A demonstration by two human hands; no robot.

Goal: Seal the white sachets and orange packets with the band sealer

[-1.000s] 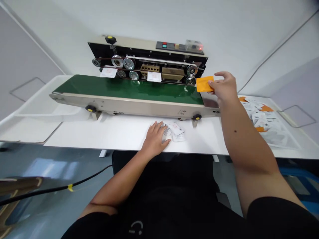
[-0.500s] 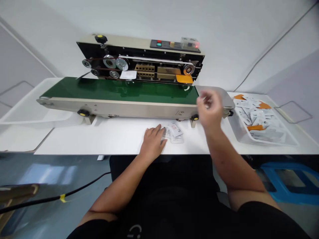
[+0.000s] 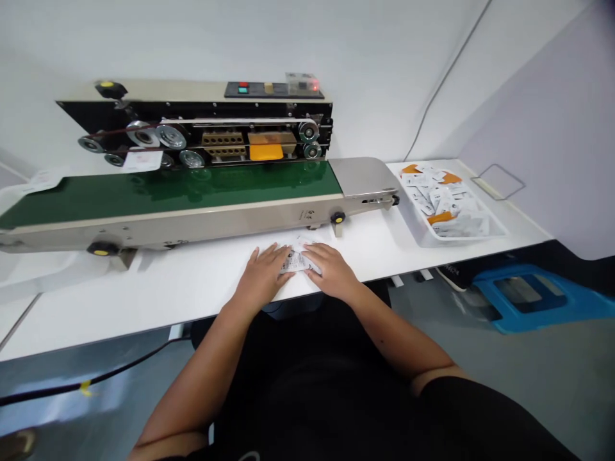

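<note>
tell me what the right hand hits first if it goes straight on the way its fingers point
The white sachets: the right hand already lies against the small pile, fingertips on it. Past them, the beige side frame of the conveyor looks next, though depth is hard to judge.

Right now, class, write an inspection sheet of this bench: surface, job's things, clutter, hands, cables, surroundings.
Surface: white table carrying a band sealer with a green conveyor belt.
Job's things: white sachets under both hands; an orange sachet and a white sachet at the sealer.
Clutter: loose white sheet at the belt's left end.
Hands: left hand and right hand lie flat on the sachets.
Cables: black floor cable with yellow tape; thin grey wall cable.
Surroundings: translucent tray of sachets; blue plastic stool.
</note>
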